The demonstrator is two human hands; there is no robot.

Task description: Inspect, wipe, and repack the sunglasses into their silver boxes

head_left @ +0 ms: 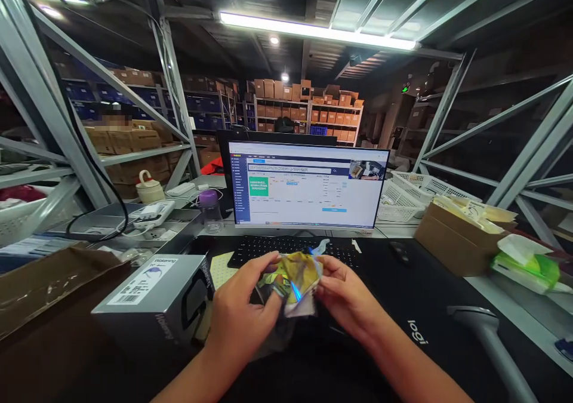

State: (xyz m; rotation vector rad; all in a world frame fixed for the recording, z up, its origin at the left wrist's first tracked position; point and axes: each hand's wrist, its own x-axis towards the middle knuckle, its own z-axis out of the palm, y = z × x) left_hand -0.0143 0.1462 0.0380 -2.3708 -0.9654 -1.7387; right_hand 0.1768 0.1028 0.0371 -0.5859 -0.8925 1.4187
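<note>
Both hands hold a small shiny plastic packet (301,277), mostly yellow with a white lower part, in front of the keyboard (250,249). My left hand (244,307) is closed round its left side, thumb and fingers pinching it. My right hand (347,292) pinches the packet's right edge between thumb and fingertips. What lies inside the packet is too blurred to make out. To the left of my left hand stands a grey box (152,301) with a white barcode label on its top.
Behind the keyboard stands a lit monitor (308,194). On the right lie a barcode scanner (478,325), a mouse (397,251), a cardboard box (447,242) and green tissues (528,268). A purple-lidded bottle (209,212) and an open carton (49,283) stand left.
</note>
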